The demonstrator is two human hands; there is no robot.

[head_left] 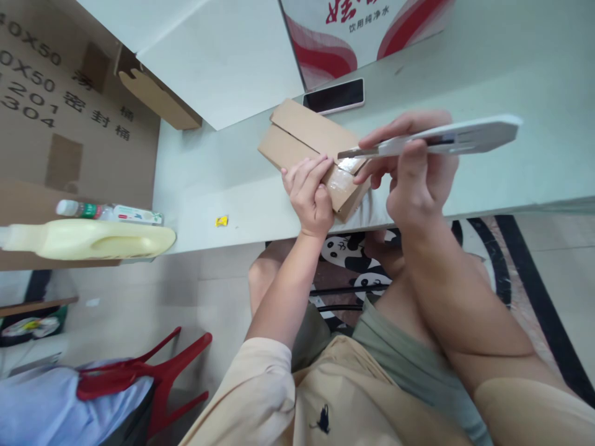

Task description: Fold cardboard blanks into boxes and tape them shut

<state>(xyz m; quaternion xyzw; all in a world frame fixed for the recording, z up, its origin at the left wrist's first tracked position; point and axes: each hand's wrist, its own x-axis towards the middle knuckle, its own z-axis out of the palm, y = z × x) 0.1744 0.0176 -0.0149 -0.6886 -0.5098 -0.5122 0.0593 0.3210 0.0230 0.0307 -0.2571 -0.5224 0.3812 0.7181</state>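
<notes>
Slanting from far left to near right, the cardboard box (pixel 297 127) lies on the bench (pixel 223 176). The left hand (pixel 310 193), nearer, bends round its near edge, holding it; the right hand (pixel 416 170) grips a white knife (pixel 478 135), blade over clear tape (pixel 341 181), contact uncertain. Beyond lies a phone (pixel 334 96), off the blade's line.
</notes>
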